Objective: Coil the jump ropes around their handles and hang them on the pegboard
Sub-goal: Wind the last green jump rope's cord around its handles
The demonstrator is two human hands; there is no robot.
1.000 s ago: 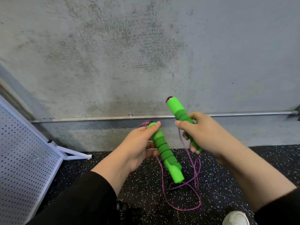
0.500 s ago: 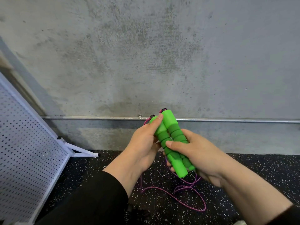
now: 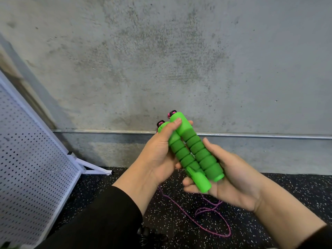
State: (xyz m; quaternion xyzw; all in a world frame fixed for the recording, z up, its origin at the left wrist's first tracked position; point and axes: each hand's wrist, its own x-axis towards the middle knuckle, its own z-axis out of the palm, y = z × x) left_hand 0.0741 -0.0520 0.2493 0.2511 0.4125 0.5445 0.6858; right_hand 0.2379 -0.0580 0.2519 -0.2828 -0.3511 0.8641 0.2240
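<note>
Two ribbed green foam handles (image 3: 193, 152) of one jump rope lie side by side, tilted, in front of me. My left hand (image 3: 158, 153) grips their upper part, thumb across the top of both. My right hand (image 3: 231, 177) cups their lower ends from the right and beneath, with its fingers loosely spread. The thin pink rope (image 3: 212, 215) hangs from the handles' top ends and lies in loose loops on the floor. The white pegboard (image 3: 32, 166) leans at the left.
A bare concrete wall (image 3: 161, 60) fills the view ahead, with a metal pipe (image 3: 260, 136) running along its base. The floor (image 3: 179, 230) is black speckled rubber. The pegboard's white stand leg (image 3: 93, 167) reaches out across the floor.
The two handles, held apart a second ago, have been brought together. My left hand now wraps both, and my right hand has loosened from gripping one handle to cupping the ends.
</note>
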